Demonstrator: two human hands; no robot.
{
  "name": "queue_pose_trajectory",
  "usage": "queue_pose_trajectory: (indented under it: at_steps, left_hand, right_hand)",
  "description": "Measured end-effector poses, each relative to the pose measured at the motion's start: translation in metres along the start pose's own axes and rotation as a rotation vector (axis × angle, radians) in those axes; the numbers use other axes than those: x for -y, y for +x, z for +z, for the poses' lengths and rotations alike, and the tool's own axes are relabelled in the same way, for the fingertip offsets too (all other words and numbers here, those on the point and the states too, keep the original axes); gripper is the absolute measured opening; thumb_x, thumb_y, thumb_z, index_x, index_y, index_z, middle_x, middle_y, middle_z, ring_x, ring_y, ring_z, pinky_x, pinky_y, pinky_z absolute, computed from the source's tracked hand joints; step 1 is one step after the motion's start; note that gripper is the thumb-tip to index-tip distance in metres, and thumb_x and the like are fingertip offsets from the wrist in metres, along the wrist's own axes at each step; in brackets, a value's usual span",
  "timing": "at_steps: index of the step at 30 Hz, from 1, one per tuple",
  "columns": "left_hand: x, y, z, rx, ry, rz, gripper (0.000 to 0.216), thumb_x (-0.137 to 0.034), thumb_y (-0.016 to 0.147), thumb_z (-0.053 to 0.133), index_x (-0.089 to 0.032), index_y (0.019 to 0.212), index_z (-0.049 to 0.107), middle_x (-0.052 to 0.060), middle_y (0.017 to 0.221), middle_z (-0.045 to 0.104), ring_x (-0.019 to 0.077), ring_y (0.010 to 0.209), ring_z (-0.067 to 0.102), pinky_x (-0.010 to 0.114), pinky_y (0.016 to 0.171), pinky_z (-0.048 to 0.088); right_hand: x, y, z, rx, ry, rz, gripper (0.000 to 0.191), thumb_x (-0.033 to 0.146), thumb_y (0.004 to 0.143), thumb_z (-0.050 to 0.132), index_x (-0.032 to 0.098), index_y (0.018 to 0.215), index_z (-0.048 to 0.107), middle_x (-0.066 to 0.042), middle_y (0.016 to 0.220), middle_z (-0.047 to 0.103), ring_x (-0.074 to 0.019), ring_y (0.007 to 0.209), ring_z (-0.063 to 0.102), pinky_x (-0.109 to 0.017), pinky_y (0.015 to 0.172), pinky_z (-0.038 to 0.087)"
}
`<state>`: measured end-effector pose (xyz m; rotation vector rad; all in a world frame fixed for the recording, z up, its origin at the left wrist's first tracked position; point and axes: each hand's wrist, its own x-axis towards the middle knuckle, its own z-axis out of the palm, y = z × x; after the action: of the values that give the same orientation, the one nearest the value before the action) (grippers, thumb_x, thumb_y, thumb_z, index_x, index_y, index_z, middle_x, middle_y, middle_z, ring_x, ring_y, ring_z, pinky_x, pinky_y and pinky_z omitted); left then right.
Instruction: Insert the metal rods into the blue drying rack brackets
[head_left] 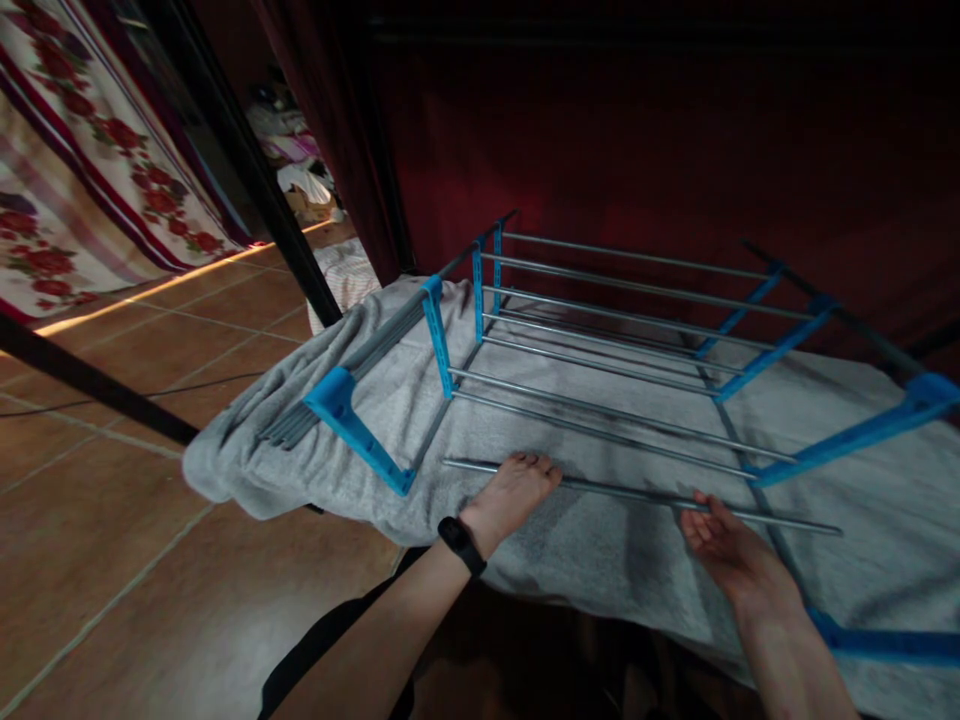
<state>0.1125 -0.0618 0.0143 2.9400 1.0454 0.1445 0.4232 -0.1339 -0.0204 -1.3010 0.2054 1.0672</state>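
Note:
My left hand [525, 488], with a black band on its wrist, is closed around a thin metal rod [622, 489] near its left part. Further along the same rod, my right hand [716, 535] pinches it between thumb and fingers. The rod lies roughly level at the front of a partly built rack with blue plastic brackets [437, 335] and several metal bars [600, 345] across it. Another blue bracket [360, 430] stands at the front left, apart from the rod's left end. A further blue bracket [892, 643] lies by my right forearm.
The rack rests on a grey blanket [585, 560]. Several loose rods [300, 425] lie bundled at the left. A dark red curtain [637, 150] hangs behind. Dark metal posts [255, 160] and a tiled floor [112, 540] are at the left, with a flowered cloth [90, 150] beyond.

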Motion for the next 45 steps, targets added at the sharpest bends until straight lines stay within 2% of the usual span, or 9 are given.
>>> queue_pose_trajectory:
  at_steps: [10, 16, 25, 33, 40, 45]
  left_hand:
    - [-0.003, 0.001, -0.006, 0.019, 0.002, -0.007, 0.030, -0.002, 0.094, 0.047, -0.019, 0.112, 0.064, 0.008, 0.110, 0.070, 0.0202, 0.099, 0.067, 0.035, 0.093, 0.049]
    - [0.000, 0.000, -0.008, 0.014, -0.021, -0.027, 0.029, -0.004, 0.096, 0.046, -0.019, 0.113, 0.063, 0.008, 0.112, 0.070, 0.0198, 0.102, 0.067, 0.036, 0.098, 0.048]
    - [0.016, 0.000, 0.006, 0.017, -0.059, -0.043, 0.038, -0.003, 0.096, 0.041, -0.021, 0.123, 0.061, 0.006, 0.113, 0.071, 0.0198, 0.099, 0.069, 0.036, 0.093, 0.050]
    - [0.031, -0.005, 0.002, 0.077, -0.102, -0.095, 0.048, 0.000, 0.092, 0.042, -0.021, 0.131, 0.060, 0.007, 0.124, 0.071, 0.0200, 0.110, 0.068, 0.035, 0.102, 0.047]
    - [0.026, -0.003, -0.005, 0.055, -0.128, -0.057, 0.036, -0.002, 0.095, 0.042, -0.019, 0.117, 0.065, 0.006, 0.114, 0.072, 0.0197, 0.100, 0.069, 0.033, 0.094, 0.050]
    - [0.023, 0.000, -0.003, 0.015, -0.140, -0.023, 0.029, -0.009, 0.099, 0.044, -0.021, 0.116, 0.063, 0.003, 0.110, 0.071, 0.0192, 0.097, 0.069, 0.032, 0.089, 0.050]
  right_hand:
    - [0.003, -0.006, 0.005, -0.021, -0.002, 0.005, 0.019, 0.009, 0.096, 0.054, 0.021, 0.084, 0.062, 0.003, 0.080, 0.067, -0.0080, 0.067, 0.068, -0.020, 0.063, 0.062]
    - [0.004, -0.012, 0.009, -0.039, 0.012, 0.039, 0.019, 0.009, 0.096, 0.054, 0.020, 0.083, 0.062, 0.002, 0.079, 0.066, -0.0080, 0.065, 0.067, -0.019, 0.060, 0.061]
    - [0.005, -0.013, 0.009, -0.011, 0.010, 0.044, 0.019, 0.005, 0.092, 0.054, 0.019, 0.085, 0.063, 0.001, 0.081, 0.068, -0.0097, 0.069, 0.068, -0.022, 0.062, 0.062]
    - [0.009, -0.007, 0.005, -0.013, 0.029, 0.040, 0.020, 0.006, 0.094, 0.052, 0.020, 0.084, 0.063, 0.002, 0.081, 0.070, -0.0093, 0.071, 0.070, -0.022, 0.064, 0.063]
    - [0.003, -0.010, 0.009, -0.006, 0.028, 0.033, 0.018, 0.006, 0.094, 0.053, 0.019, 0.087, 0.063, 0.001, 0.081, 0.070, -0.0090, 0.069, 0.069, -0.021, 0.064, 0.063]
    - [0.000, -0.012, 0.010, 0.023, 0.042, 0.040, 0.018, 0.007, 0.095, 0.053, 0.019, 0.087, 0.064, 0.002, 0.080, 0.071, -0.0090, 0.068, 0.070, -0.021, 0.065, 0.063]
